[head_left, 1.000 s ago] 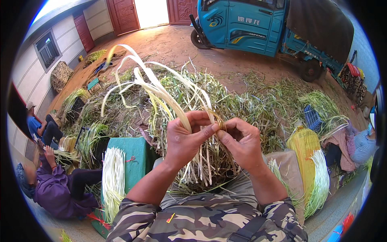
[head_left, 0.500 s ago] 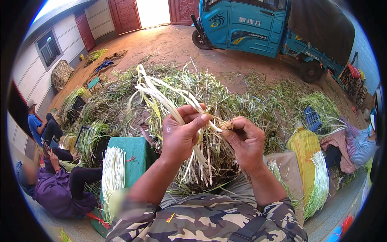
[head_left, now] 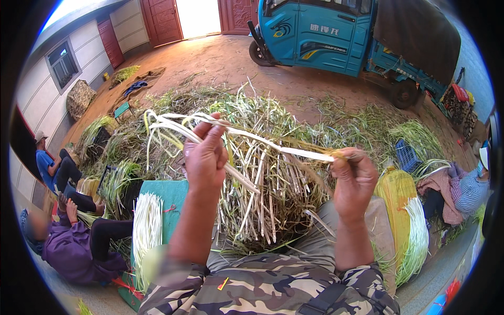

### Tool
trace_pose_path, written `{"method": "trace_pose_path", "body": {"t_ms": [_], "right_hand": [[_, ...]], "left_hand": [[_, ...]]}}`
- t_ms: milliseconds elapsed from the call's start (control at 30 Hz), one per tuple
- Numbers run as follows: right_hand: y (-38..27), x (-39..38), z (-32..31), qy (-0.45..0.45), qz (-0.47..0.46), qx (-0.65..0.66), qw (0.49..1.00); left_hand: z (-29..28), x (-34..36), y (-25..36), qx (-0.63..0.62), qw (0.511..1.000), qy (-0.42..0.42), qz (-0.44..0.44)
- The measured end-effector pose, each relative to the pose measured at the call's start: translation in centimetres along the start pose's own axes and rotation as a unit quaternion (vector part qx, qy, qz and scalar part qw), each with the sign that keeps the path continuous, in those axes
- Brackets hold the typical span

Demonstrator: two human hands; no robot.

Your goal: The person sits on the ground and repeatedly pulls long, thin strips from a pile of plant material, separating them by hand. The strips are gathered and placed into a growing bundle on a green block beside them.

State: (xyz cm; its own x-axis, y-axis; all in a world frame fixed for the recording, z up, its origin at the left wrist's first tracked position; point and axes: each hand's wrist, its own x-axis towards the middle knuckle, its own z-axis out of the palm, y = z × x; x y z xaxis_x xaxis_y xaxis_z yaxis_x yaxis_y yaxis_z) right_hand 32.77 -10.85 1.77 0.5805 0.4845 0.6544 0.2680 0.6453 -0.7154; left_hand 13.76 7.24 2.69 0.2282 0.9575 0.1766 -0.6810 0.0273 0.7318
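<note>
My left hand (head_left: 206, 157) is closed round a few long pale plant stalks (head_left: 181, 129), whose thin leafy tops curl out to the left. One white stalk (head_left: 307, 154) stretches across to my right hand (head_left: 354, 176), where thumb and fingers pinch its end together with a thin yellowish-brown strip. Dry brown strands hang below that stretched stalk. Beneath both hands lies a heap of unpeeled stalks (head_left: 268, 194), butt ends toward me, with dirt and dry leaves on them.
A bundle of clean white stalks (head_left: 148, 220) rests on a green block (head_left: 176, 197) at my left. On my right stand a yellow sack (head_left: 394, 189) and more white stalks (head_left: 415, 231). People sit on both sides; a blue three-wheeled truck (head_left: 331, 39) is parked beyond the leaf litter.
My hands have moved apart, the left one up and leftward, the right one rightward. The stalk between them is now drawn out long, with brownish strips trailing from it.
</note>
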Motion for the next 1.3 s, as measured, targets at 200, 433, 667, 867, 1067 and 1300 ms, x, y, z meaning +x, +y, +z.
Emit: {"method": "trace_pose_path", "body": {"t_ms": [200, 433, 667, 867, 1067, 1300], "right_hand": [[0.7, 2.4, -3.6, 0.059, -0.035, 0.017, 0.998], [2.9, 5.6, -8.9, 0.157, -0.051, 0.017, 0.986], [8.2, 10.2, -16.2, 0.28, -0.019, -0.13, 0.951], [9.5, 9.1, -14.4, -0.122, 0.123, -0.568, 0.804], [4.9, 8.3, -4.9, -0.206, -0.063, -0.472, 0.855], [0.8, 6.6, 3.2, -0.308, -0.038, -0.167, 0.936]], "left_hand": [[-2.2, 2.1, 1.2, -0.007, 0.997, 0.057, 0.055], [-4.2, 3.6, 3.2, -0.016, 0.992, 0.079, 0.1], [-3.5, 4.0, 4.5, -0.016, 0.988, 0.066, 0.138], [-0.5, 2.7, 5.2, 0.049, 0.991, -0.024, 0.119], [2.5, 0.4, 5.4, 0.099, 0.986, -0.126, 0.046], [4.4, -1.9, 5.2, 0.094, 0.966, -0.237, -0.031]]}}
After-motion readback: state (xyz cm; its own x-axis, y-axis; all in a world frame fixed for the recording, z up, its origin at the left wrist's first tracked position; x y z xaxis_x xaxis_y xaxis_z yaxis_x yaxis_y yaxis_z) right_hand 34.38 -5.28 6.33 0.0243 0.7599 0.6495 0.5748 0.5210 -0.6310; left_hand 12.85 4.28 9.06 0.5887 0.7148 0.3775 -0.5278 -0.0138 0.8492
